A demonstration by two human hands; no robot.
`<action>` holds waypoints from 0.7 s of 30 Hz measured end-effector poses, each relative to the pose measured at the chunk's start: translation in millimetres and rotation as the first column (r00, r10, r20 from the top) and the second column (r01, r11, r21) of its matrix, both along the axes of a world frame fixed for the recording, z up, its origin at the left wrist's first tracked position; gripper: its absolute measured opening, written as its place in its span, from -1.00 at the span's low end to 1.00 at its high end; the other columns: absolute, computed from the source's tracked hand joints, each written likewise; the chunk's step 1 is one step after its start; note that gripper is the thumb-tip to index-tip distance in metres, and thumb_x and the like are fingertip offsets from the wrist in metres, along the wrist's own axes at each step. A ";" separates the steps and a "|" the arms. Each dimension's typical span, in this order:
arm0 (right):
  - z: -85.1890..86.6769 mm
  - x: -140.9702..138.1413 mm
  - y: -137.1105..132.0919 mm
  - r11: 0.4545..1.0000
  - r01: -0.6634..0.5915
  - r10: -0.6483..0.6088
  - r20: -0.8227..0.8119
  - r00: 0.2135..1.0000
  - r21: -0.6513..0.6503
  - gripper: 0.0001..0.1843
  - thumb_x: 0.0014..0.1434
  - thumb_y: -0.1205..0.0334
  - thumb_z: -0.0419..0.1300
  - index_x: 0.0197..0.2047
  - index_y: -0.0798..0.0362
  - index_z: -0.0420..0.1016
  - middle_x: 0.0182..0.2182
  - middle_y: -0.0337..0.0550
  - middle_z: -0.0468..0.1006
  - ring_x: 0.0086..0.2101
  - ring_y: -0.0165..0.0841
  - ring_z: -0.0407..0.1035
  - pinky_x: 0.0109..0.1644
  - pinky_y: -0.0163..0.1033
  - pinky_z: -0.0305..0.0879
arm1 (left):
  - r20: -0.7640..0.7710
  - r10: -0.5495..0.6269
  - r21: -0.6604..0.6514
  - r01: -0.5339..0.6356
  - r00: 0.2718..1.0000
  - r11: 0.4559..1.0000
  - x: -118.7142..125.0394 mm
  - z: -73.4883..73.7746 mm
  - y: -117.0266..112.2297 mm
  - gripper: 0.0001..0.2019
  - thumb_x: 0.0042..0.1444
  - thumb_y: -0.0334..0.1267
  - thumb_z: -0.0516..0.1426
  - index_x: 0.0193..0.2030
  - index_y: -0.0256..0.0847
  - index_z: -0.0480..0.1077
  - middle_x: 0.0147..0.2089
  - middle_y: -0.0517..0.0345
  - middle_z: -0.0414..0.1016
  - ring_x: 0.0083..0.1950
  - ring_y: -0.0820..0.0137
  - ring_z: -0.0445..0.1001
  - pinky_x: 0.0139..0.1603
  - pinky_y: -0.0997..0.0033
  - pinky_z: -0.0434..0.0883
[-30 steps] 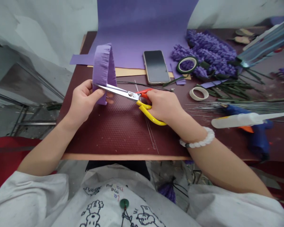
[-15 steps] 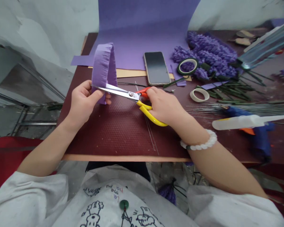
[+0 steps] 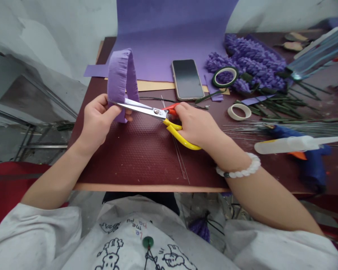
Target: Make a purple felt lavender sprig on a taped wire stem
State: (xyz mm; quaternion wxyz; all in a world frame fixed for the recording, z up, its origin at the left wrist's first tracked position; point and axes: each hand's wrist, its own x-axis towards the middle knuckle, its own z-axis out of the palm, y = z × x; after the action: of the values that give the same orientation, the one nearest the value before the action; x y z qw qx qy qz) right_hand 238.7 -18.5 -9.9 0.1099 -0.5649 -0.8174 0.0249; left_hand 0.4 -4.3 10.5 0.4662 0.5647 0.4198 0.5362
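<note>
Purple strip (image 3: 116, 77) arches upward, its edge slit into fringe.

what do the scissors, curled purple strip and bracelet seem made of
Scissors: blades look like polished steel, from their bright shine; red and yellow handles seem glossy plastic, given smooth highlights. Purple strip: matte, likely paper or thin foam, as it curls softly with a fringed edge. Bracelet: whitish rounded beads with faint sheen, perhaps stone, glass or plastic.

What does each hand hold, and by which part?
Left hand: purple strip, by its lower portion. Right hand: scissors, by the red and yellow handles.
</note>
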 end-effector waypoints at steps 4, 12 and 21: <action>0.7 -0.2 0.3 1.000 -0.003 0.003 0.003 1.000 0.009 -0.61 0.17 -0.08 -0.01 -0.23 0.09 0.37 -0.22 0.03 0.48 -0.34 -0.22 0.34 -0.41 -0.22 0.02 | 0.006 -0.012 0.009 0.012 1.000 1.000 -1.7 -2.3 1.6 -0.92 0.01 -0.33 0.21 -0.37 -0.21 0.37 -0.48 0.22 0.50 -0.45 0.40 0.53 -0.33 0.33 0.51; 2.6 -2.3 -0.9 1.000 0.009 -0.009 0.012 1.000 -0.014 -0.59 0.17 -0.08 -0.03 -0.20 0.11 0.37 -0.20 0.04 0.48 -0.34 -0.22 0.34 -0.42 -0.22 -0.01 | 0.016 -0.079 0.085 0.078 0.997 0.993 -3.3 -4.1 4.6 -0.96 0.06 -0.35 0.19 -0.40 -0.24 0.43 -0.52 0.18 0.48 -0.52 0.39 0.48 -0.41 0.33 0.48; 3.8 0.0 -1.2 1.000 -0.002 0.002 0.000 1.000 -0.012 -0.58 0.17 -0.09 -0.04 -0.22 0.09 0.38 -0.22 0.03 0.50 -0.38 -0.24 0.34 -0.42 -0.23 -0.02 | -0.035 -0.028 0.133 0.033 0.999 0.991 -1.9 -5.6 2.3 -0.91 0.05 -0.24 0.23 -0.42 -0.16 0.43 -0.49 0.22 0.46 -0.49 0.46 0.46 -0.36 0.38 0.48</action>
State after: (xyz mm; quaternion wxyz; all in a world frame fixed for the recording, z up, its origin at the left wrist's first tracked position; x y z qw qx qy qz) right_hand 238.7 -19.7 -6.1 0.1065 -0.5648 -0.8178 0.0299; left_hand -1.4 -1.9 4.8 0.4283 0.6099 0.3819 0.5465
